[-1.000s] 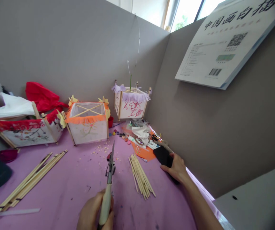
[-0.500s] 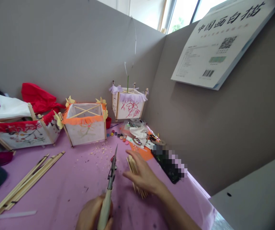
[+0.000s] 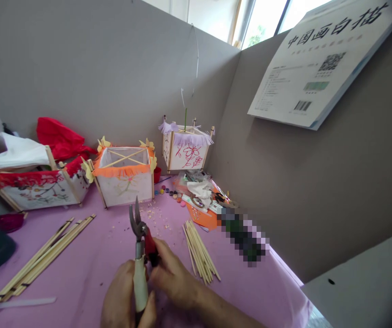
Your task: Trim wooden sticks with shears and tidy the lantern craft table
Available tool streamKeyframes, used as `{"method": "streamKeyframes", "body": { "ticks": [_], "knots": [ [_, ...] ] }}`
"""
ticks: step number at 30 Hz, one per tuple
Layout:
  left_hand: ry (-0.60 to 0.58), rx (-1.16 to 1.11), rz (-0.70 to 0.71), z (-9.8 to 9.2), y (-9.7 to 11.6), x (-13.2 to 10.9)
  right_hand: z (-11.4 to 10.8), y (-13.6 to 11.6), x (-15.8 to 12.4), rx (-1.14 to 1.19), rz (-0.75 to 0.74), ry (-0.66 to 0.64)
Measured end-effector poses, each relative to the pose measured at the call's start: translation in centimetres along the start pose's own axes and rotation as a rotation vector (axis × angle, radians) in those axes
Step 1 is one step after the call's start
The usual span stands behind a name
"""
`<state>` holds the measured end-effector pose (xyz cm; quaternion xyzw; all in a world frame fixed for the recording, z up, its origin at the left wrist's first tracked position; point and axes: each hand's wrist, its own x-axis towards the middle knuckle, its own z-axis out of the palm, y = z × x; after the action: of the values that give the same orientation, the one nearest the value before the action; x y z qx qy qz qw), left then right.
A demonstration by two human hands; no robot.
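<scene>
You're clamping left hand (image 3: 117,296) round cream handle (image 3: 140,284) of pruning shears (image 3: 140,248), right hand (image 3: 175,279) gripping red handle (image 3: 150,246), forearm (image 3: 221,307) slanting in from right. Hands sitting close together above desk (image 3: 79,273), toward near edge; blades (image 3: 137,213) standing apart, pointing at far edge. Loose sticks (image 3: 201,253) lying toward right edge.

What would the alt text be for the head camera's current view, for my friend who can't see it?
The left hand grips the pale handle of pruning shears, blades apart, while the right hand touches the red handle. Pale sticks lie to both sides on a purple cloth, with three decorated boxes behind.
</scene>
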<state>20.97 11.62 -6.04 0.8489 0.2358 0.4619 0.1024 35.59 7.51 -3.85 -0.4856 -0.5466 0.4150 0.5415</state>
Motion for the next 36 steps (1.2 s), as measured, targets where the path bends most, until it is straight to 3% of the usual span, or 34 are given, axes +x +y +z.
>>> {"method": "streamKeyframes", "body": {
  "ticks": [3, 7, 11, 13, 16, 21, 23, 26, 30, 36],
  "knots": [
    [-0.015, -0.048, 0.023, -0.2, 0.3, 0.9, 0.9, -0.2, -0.2, 0.074, 0.092, -0.049],
    [0.063, 0.02, 0.151, -0.1, 0.9, 1.7, 1.8, -0.4, 0.0, 0.216, 0.151, -0.113],
    [0.068, -0.002, 0.07, 0.1, 1.1, 2.0, 1.4, -1.6, 0.2, 0.052, 0.189, 0.015],
    [0.033, -0.01, -0.008, 0.2, 1.0, 1.8, -0.1, -2.3, 0.5, -0.154, 0.179, 0.102],
    [0.031, 0.041, 0.015, 0.6, 0.5, 1.3, -3.9, -3.0, 1.5, -0.481, 0.152, 0.222],
    [0.059, 0.1, 0.061, 1.4, 0.0, 0.8, -11.5, -2.2, 4.5, -1.26, 0.324, 0.338],
    [0.073, 0.113, 0.07, 1.6, -0.1, 0.9, -13.8, -1.7, 6.2, -1.441, 0.406, 0.388],
    [0.078, 0.127, 0.093, 1.8, -0.4, 1.0, -16.4, -1.2, 9.5, -1.515, 0.487, 0.413],
    [0.07, 0.147, 0.123, 1.8, -1.3, 1.0, -18.9, -0.4, 14.4, -1.53, 0.485, 0.374],
    [0.036, 0.137, 0.125, 2.0, -2.0, 1.2, -20.3, 1.8, 18.8, -1.499, 0.471, 0.207]
  ]
}}
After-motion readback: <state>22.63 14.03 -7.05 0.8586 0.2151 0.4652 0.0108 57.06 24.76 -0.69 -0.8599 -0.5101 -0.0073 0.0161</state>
